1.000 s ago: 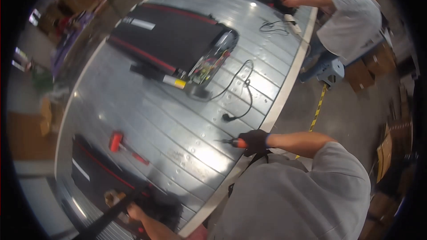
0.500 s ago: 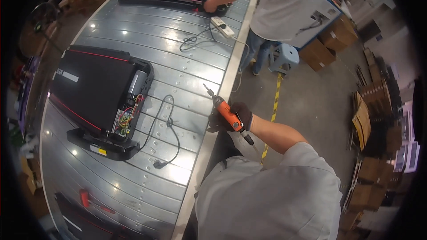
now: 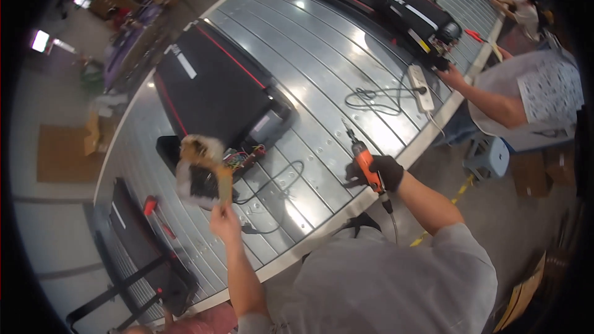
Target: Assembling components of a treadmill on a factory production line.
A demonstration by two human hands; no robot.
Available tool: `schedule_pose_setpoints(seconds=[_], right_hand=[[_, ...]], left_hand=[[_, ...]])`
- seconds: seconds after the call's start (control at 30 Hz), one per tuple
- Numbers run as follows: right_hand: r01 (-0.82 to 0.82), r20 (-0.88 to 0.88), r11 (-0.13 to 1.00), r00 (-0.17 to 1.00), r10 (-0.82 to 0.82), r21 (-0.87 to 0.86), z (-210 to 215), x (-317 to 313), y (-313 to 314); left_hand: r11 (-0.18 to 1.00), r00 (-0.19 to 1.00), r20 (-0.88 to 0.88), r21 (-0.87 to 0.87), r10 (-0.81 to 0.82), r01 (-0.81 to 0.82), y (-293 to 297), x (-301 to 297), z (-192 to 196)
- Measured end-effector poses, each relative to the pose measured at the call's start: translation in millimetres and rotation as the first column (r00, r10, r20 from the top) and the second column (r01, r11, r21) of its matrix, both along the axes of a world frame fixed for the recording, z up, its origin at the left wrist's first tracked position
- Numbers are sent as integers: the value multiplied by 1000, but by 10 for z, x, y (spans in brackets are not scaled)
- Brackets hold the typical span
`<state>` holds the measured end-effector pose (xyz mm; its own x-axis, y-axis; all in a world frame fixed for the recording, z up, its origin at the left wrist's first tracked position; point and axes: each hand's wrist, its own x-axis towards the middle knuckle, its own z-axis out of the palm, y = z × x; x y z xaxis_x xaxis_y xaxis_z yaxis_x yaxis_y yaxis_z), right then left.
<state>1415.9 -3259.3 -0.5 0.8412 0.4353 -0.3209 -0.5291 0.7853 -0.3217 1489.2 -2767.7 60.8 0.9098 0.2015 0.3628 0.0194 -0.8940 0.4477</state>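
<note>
Your gloved right hand [image 3: 387, 172] grips the orange electric screwdriver [image 3: 365, 162] bit-up off the conveyor [image 3: 322, 74], left hand [image 3: 224, 219] pinches a blurred strip [image 3: 224, 184] over the treadmill's [image 3: 213, 89] open electronics.

I see my black-gloved right hand [image 3: 385, 172] gripping an orange electric screwdriver [image 3: 364, 159], tip up, over the ribbed grey metal table [image 3: 322, 55]. My bare left hand [image 3: 224, 219] lifts what looks like a blurred brush with pale bristles [image 3: 201, 164] beside the black flat treadmill [image 3: 213, 89] with exposed wiring.
</note>
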Motion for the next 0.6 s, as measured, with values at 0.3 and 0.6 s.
schedule_pose_setpoints(seconds=[0.3,0.6], right_hand=[[-193,-81,635,976,201,-748,-369,227,-214],[-178,-105,241,952,288,-954,-698,1449,-365]], left_hand=[[999,989,-149,-33,-24,19,-973,2504,-715],[689,680,-197,31,-706,724,-2100,1318,-1304]])
